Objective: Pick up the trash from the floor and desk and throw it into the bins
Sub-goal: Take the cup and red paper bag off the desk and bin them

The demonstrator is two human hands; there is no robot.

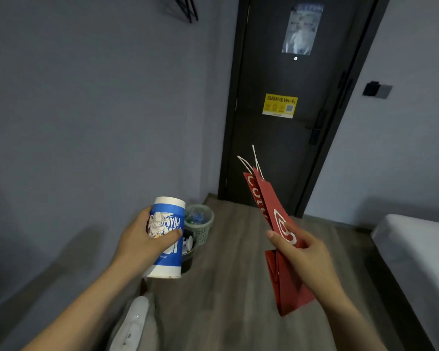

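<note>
My left grip (140, 241) wraps round a blue cup (166, 214). My right grip (307, 252) pinches a flat red bag (288, 287). A green bin (203, 233) stands ahead.

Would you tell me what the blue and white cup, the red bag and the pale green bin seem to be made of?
The blue and white cup looks like matte printed paperboard, showing no gloss. The red bag looks like matte paper, creased in sharp folds. The pale green bin is probably moulded plastic, given its lattice wall.
</note>
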